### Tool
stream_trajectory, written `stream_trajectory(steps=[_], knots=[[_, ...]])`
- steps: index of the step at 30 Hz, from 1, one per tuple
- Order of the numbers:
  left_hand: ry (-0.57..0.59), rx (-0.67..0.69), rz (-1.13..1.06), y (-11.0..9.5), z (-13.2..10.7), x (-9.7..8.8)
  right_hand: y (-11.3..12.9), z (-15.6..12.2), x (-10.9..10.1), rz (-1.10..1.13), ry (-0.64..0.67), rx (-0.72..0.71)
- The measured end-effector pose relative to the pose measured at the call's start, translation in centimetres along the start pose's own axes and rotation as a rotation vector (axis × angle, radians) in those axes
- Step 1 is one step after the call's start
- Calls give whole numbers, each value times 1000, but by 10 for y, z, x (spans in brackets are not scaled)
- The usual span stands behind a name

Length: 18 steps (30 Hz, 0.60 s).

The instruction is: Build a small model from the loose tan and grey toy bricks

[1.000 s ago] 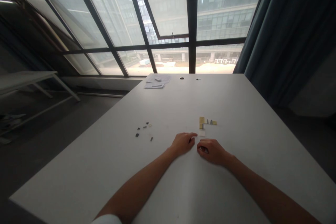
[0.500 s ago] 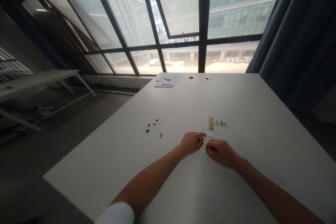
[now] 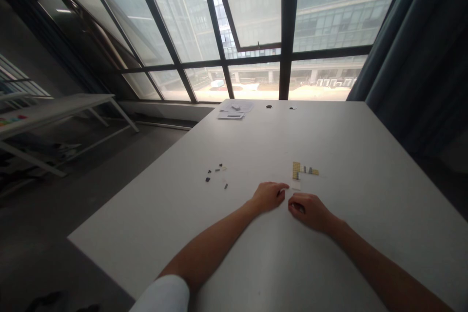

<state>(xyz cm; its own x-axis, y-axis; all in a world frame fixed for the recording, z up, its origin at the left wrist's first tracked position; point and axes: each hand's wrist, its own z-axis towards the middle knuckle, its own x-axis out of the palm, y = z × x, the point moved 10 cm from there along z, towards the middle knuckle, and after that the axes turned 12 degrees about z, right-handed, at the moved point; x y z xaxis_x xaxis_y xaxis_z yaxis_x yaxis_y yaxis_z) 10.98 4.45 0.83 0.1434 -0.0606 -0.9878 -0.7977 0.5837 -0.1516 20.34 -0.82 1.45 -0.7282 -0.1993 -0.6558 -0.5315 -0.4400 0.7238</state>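
My left hand (image 3: 269, 196) rests on the white table, index finger stretched out and its tip by the left edge of a small flat whitish piece (image 3: 296, 185). Its other fingers bend under, and I see nothing held. Just to the right and nearer me, my right hand (image 3: 307, 210) is curled closed, fingertips and thumb drawn together; whatever they may hold is hidden. Beyond the whitish piece lies a flat L-shaped group of yellow and grey pieces (image 3: 296, 167), apart from both hands. They look like building-toy plates, too small to tell surely.
Left of my hands, several small loose dark, grey and pale pieces (image 3: 217, 170) are scattered on the table (image 3: 175, 204). Papers (image 3: 234, 109) lie at the far edge, near two cable holes. Windows stand behind, a blue curtain (image 3: 395, 48) at right, another table (image 3: 73, 105) at left.
The view has shifted slightly, so the scene sits a little further right. Both hands keep nearly the same pose and place by the whitish piece.
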Motion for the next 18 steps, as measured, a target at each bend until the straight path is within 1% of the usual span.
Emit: stream_trajectory(steps=[12,18], knots=[[-22,26,6,0,0,1,-2,0,1,-4,10,6],[-12,14,2,1,0,1,-3,0,1,-6,5,-2]])
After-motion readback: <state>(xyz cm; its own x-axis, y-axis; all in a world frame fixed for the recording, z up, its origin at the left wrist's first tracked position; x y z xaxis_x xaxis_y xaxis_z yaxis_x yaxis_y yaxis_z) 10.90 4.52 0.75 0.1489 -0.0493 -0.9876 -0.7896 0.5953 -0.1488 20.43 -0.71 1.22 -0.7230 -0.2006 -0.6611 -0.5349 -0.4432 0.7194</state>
